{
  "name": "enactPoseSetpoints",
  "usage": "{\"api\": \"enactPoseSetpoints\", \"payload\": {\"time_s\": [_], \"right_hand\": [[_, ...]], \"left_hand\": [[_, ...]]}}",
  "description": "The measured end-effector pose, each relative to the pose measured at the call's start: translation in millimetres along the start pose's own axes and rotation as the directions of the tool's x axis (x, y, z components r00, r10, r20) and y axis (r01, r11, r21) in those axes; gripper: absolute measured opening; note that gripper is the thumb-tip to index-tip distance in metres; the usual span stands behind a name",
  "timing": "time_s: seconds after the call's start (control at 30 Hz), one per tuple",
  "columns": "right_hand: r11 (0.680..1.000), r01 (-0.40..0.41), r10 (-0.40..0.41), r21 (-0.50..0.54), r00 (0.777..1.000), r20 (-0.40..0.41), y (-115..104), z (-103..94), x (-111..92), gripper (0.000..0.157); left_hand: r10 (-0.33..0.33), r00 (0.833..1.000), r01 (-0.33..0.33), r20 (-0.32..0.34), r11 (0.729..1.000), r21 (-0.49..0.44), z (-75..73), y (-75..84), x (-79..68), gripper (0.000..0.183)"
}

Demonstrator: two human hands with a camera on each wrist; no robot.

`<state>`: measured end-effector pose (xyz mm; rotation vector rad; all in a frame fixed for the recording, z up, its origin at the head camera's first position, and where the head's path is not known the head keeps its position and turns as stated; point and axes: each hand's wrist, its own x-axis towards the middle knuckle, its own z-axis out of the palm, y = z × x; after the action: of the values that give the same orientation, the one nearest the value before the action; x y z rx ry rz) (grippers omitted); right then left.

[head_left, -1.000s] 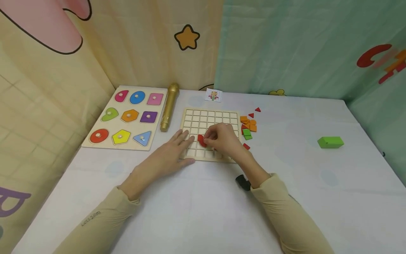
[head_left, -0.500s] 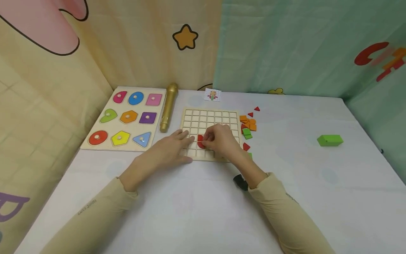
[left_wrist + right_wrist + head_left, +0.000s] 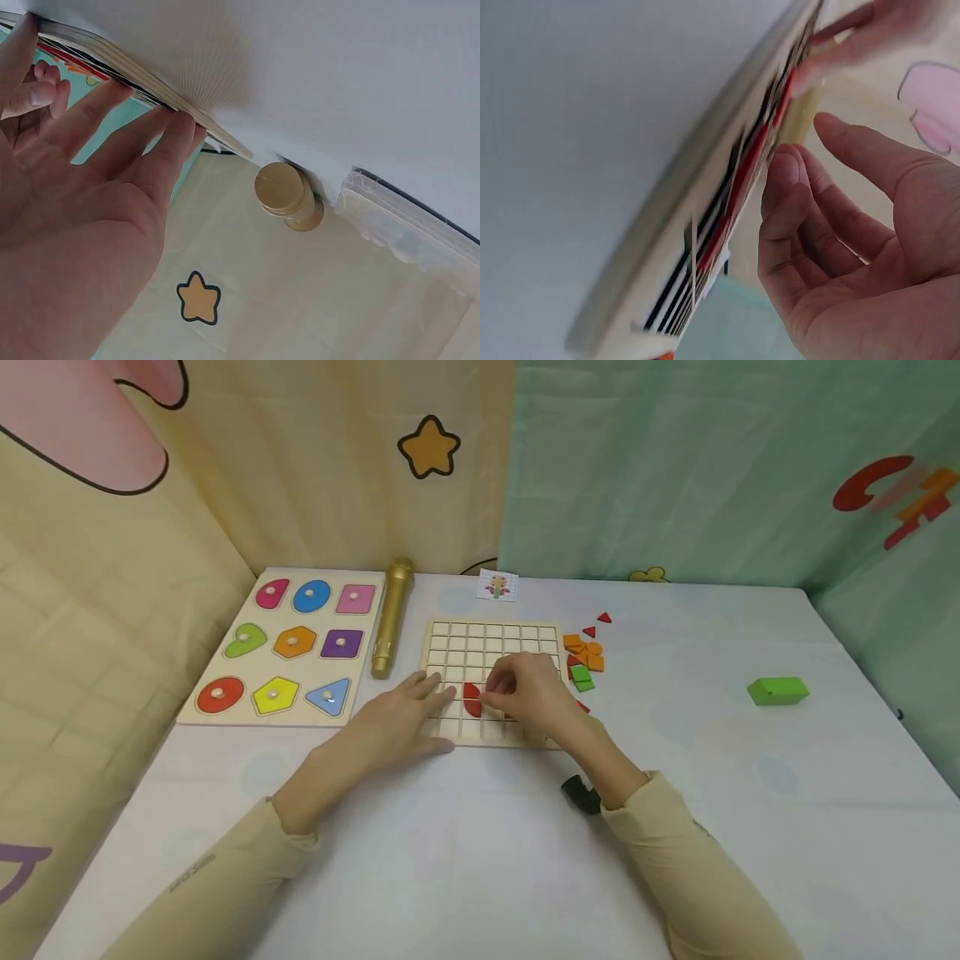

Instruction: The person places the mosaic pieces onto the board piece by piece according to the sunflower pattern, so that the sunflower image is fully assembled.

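A wooden grid board (image 3: 476, 631) lies mid-table, with red pieces (image 3: 472, 700) set in its squares left of my right fingertips. My right hand (image 3: 525, 689) hovers over the board, covering part of it. In the right wrist view this hand (image 3: 855, 225) has its thumb apart from loosely bent fingers, with nothing between them. Spread fingers of my left hand (image 3: 397, 718) rest on the board's left edge. The left wrist view shows those fingertips along the board's side (image 3: 135, 71).
Left of the board lie a gold microphone (image 3: 390, 627) and a knobbed shape puzzle (image 3: 281, 610). Orange pieces (image 3: 595, 662), green squares (image 3: 581, 677) and red triangles (image 3: 604, 617) lie to the right. A picture card (image 3: 497, 585), green block (image 3: 777, 691) and black object (image 3: 580, 795) are also there.
My right fingertips have drawn slightly right, off the red pieces, which now show more fully. My left hand stays at the board's edge. The head view has shifted a little.
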<state>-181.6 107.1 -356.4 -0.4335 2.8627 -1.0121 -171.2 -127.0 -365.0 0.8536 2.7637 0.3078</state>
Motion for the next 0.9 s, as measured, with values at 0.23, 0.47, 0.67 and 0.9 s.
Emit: {"api": "enactPoseSetpoints", "payload": {"time_s": [0.23, 0.47, 0.67, 0.9], "right_hand": [[0.998, -0.056, 0.058, 0.019, 0.992, -0.110, 28.5, -39.3, -2.4, 0.012], [0.986, -0.160, 0.153, -0.044, 0.980, -0.123, 55.8, -74.2, -7.5, 0.015], [0.965, -0.256, 0.252, -0.055, 0.965, -0.069, 70.9, -81.2, -9.0, 0.018], [0.953, -0.298, 0.297, -0.058, 0.955, -0.022, 77.2, -77.3, -6.3, 0.019]], "left_hand": [[-0.001, 1.000, 0.001, -0.010, 1.000, -0.006, 1.3, 0.8, -2.1, 0.079], [0.005, 1.000, -0.005, -0.020, 1.000, 0.001, 1.8, 0.1, -1.5, 0.080], [0.010, 1.000, -0.010, -0.020, 1.000, 0.006, 1.3, 0.6, -1.7, 0.080], [0.005, 1.000, -0.005, -0.016, 1.000, -0.003, -0.1, 1.4, -2.0, 0.080]]}}
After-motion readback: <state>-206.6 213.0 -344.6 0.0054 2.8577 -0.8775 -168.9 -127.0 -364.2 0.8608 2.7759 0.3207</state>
